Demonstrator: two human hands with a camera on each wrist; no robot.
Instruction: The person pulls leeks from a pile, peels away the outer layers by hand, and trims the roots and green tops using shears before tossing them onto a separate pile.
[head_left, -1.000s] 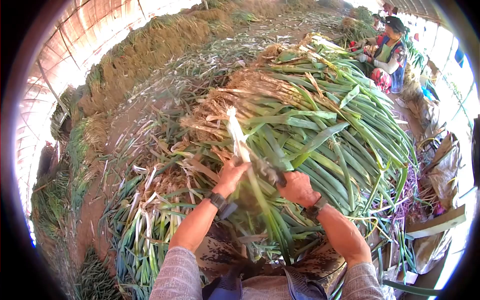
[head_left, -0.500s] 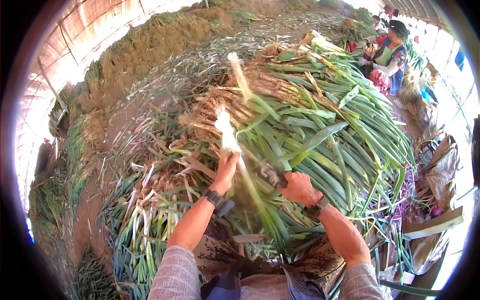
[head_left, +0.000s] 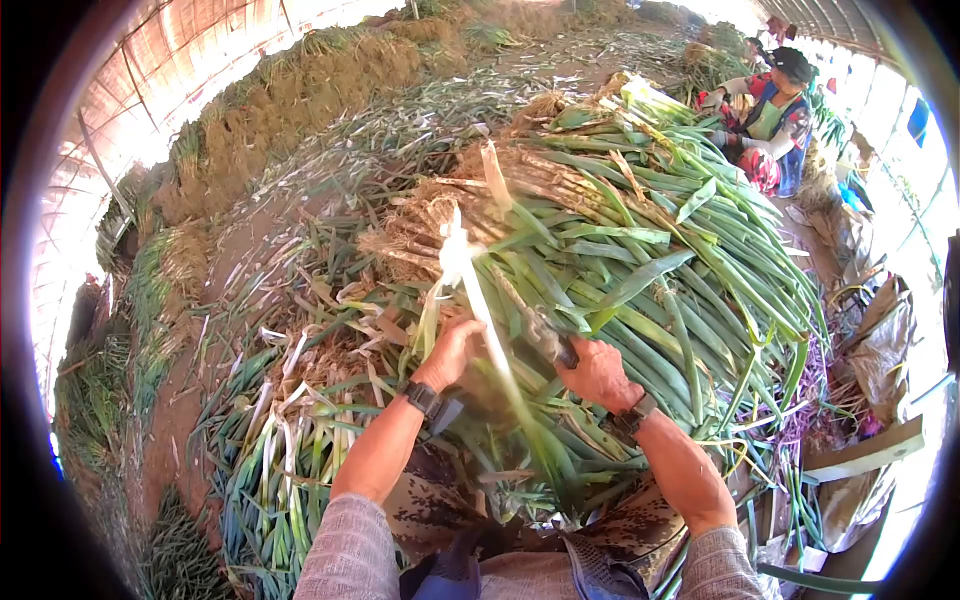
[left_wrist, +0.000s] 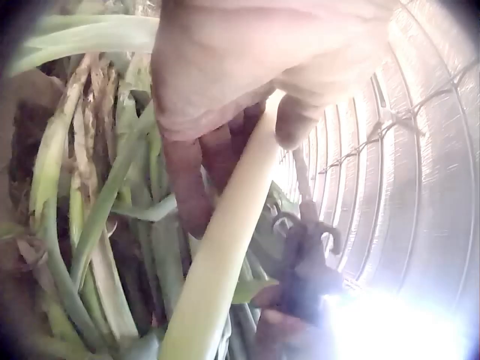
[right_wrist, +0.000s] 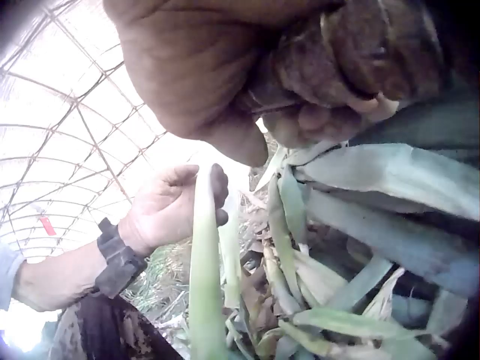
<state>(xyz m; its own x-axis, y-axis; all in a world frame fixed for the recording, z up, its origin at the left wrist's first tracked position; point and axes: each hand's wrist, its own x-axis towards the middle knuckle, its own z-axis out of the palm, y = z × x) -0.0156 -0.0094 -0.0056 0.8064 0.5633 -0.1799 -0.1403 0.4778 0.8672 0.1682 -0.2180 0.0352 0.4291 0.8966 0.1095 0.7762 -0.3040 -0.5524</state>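
My left hand [head_left: 450,352] holds a long green onion [head_left: 487,330] between thumb and fingers, its white root end pointing up and away and its leaves trailing toward my lap. In the left wrist view the pale stalk [left_wrist: 225,247] runs out below the fingers. My right hand [head_left: 600,372] grips a dark, dirty air blow gun [head_left: 545,338] by its handle; the thin nozzle points up and left toward the stalk. A hook and a slim nozzle show on the gun in the left wrist view. A pale strip of peel [head_left: 430,308] stands beside my left hand.
A big heap of unpeeled green onions [head_left: 650,250], roots to the left, lies in front. Cleaner onions with white stalks [head_left: 290,440] are piled at my left. Leaf scraps [head_left: 290,215] litter the ground. Another person [head_left: 775,120] sits at the far right. A board [head_left: 865,450] lies at the right.
My left hand rose along the stalk, then came slightly down. A blurred strip of peel above the heap now shows still on it. The right hand and the blow gun hardly moved.
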